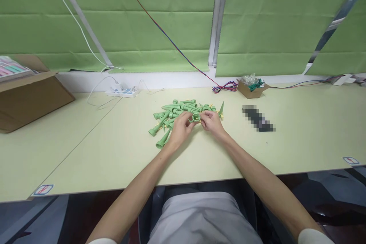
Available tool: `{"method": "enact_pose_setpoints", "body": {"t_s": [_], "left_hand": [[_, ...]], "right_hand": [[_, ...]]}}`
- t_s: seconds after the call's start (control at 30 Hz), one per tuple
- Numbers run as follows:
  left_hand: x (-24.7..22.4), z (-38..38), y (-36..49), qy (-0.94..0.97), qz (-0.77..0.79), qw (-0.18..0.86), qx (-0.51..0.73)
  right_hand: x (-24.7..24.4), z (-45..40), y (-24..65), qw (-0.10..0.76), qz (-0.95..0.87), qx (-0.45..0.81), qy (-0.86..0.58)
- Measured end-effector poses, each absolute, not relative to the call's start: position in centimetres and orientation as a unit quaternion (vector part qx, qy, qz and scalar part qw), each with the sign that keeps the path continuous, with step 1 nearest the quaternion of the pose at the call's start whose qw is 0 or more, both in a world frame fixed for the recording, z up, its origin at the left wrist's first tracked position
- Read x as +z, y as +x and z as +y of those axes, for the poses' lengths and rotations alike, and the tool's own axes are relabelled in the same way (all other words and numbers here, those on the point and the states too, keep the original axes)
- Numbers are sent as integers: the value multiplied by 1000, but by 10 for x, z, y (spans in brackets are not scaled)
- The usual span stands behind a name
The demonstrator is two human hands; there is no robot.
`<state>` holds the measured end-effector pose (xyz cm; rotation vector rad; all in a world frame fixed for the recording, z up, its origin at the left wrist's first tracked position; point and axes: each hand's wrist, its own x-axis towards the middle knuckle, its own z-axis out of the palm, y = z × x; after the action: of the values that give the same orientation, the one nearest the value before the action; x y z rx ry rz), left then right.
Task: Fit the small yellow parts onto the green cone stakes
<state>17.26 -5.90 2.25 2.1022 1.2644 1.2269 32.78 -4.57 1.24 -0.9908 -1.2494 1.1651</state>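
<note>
A green plastic spike (pixel 196 117) with a round hollow end is held between my two hands, its opening turned up toward me. My left hand (pixel 183 125) is closed around its left side. The fingers of my right hand (pixel 211 122) pinch at its right side, where a small yellow piece partly shows. Just beyond my hands lies a pile of similar green spikes (pixel 164 118), pointed at one end and cup-shaped at the other. Small yellow pieces (pixel 222 116) lie among them at the right. My hands hide part of the pile.
An open cardboard box (pixel 34 99) stands at the far left. Behind the pile are a white power strip (pixel 122 91) and a coiled red-blue cable (pixel 225 87). A small box (pixel 251 90) holds plastic bags. A blurred dark object (pixel 257 118) lies on the table (pixel 114 152) to the right.
</note>
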Motion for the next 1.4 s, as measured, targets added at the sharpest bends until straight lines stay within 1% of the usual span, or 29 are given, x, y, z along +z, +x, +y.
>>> {"method": "enact_pose_setpoints", "body": {"t_s": [0.17, 0.23, 0.3, 0.4, 0.47, 0.53, 0.63, 0.73, 0.87, 0.93, 1.03, 1.13, 1.33, 1.4], "left_hand": [[21, -55, 170, 714, 487, 223, 451], [21, -53, 169, 682, 511, 249, 460], [22, -52, 168, 646, 520, 324, 456], [26, -52, 169, 571, 477, 517, 424], [29, -52, 171, 501, 434, 619, 421], [32, -53, 172, 444, 408, 670, 433], [34, -55, 172, 438, 385, 690, 428], [31, -56, 172, 477, 377, 670, 426], [27, -57, 171, 540, 388, 609, 432], [27, -59, 171, 592, 402, 555, 423], [30, -63, 171, 671, 423, 447, 415], [31, -65, 173, 715, 439, 350, 417], [21, -61, 172, 772, 428, 210, 419], [18, -60, 171, 788, 420, 185, 411]], "right_hand": [[6, -43, 320, 577, -534, 488, -380], [3, -42, 319, 588, -542, 477, -365], [2, -41, 319, 598, -549, 464, -354], [3, -40, 323, 603, -565, 440, -353], [6, -41, 326, 596, -583, 418, -361], [8, -44, 328, 581, -613, 390, -367], [11, -48, 330, 561, -656, 344, -371], [12, -50, 331, 552, -673, 314, -379], [11, -48, 331, 544, -673, 306, -396], [10, -47, 331, 542, -665, 315, -405], [9, -44, 333, 535, -652, 336, -419], [10, -42, 335, 525, -636, 364, -433], [9, -40, 336, 503, -597, 448, -437], [8, -39, 336, 498, -579, 476, -436]]}}
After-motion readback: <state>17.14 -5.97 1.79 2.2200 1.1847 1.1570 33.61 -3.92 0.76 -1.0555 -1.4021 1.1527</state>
